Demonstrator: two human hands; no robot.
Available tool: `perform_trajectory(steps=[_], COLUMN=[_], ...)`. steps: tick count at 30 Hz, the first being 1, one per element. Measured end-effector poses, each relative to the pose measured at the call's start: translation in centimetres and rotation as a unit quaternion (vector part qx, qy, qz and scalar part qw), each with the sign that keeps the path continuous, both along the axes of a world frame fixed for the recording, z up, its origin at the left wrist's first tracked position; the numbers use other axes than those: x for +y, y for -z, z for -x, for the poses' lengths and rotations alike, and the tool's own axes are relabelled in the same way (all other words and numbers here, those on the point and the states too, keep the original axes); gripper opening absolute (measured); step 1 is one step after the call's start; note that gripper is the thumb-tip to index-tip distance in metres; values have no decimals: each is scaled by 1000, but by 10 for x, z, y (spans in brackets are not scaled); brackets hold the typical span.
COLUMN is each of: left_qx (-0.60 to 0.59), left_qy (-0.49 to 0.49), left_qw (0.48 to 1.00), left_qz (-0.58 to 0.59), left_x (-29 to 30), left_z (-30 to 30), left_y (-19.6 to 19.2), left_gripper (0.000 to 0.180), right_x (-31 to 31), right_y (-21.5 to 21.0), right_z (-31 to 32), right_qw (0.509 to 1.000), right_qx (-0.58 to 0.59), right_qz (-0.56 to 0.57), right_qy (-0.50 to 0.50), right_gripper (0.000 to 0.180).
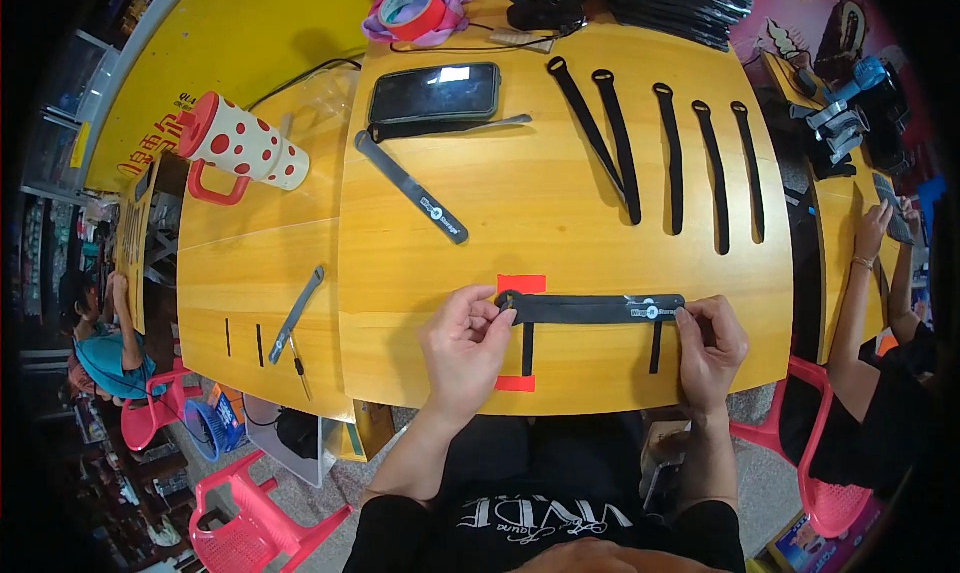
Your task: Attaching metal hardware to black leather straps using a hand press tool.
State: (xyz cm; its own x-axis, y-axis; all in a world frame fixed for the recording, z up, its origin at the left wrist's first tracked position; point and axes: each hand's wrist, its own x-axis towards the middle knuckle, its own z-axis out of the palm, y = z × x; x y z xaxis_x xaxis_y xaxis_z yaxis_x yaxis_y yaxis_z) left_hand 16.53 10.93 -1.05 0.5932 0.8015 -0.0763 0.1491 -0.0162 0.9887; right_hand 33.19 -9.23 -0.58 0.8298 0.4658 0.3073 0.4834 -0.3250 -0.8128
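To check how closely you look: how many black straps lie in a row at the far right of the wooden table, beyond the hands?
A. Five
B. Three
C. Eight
A: five black straps lie side by side on the table.

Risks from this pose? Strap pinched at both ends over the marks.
1. The left hand grips only the ring end of the black strap, and the right hand only the tip; uneven pull may skew it off the black guide marks.
2. The pinching fingers cover the ring, which likely hides its alignment with the red tape square.
3. The strap lies near the table's front edge; if released, it might slide off.
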Motion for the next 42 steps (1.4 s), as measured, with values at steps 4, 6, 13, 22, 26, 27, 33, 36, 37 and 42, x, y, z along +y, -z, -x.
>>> perform_trajectory(steps=[4, 6, 13, 22, 26, 27, 33, 36, 37, 42], left_qx=[18, 18, 18, 22, 29, 22, 18, 25, 23, 27], left_qy=[-1, -2, -8, -10, -10, 2, -15, -19, -16, -19], left_qw=[1000, 1000, 1000, 1000, 999, 1000, 1000, 1000, 1000, 999], left_qz=[-14, -13, -5, -9, -18, -9, 1, -5, -3, 1], left_x=[0, 0, 1, 0, -2, -3, 3, 2, 2, 1], left_z=[0, 0, -1, 0, -4, -5, 2, -1, -2, -2], left_y=[-1, -1, -3, -3, -3, -1, -4, -2, -1, 1], left_gripper=[32, 32, 32, 34, 36, 36, 36, 35, 35, 34], right_x=[-1, 0, 1, 2, 0, -1, 7, 4, 3, 3], right_y=[2, 2, -1, -2, -5, -3, -3, -2, -1, -2], right_z=[-1, -1, 0, 1, 0, -1, 1, 0, 0, -1], right_qw=[1000, 1000, 1000, 1000, 999, 999, 999, 1000, 1000, 1000], right_qx=[-8, -10, -12, -9, -32, -38, -24, -16, -18, -28], right_qz=[6, 4, 12, 18, 26, 35, 25, 9, 11, 9], right_qy=[-3, -5, -8, -5, -3, 10, 6, 0, 3, 3], right_gripper=[11, 11, 10, 10, 10, 10, 10, 10, 10, 10])
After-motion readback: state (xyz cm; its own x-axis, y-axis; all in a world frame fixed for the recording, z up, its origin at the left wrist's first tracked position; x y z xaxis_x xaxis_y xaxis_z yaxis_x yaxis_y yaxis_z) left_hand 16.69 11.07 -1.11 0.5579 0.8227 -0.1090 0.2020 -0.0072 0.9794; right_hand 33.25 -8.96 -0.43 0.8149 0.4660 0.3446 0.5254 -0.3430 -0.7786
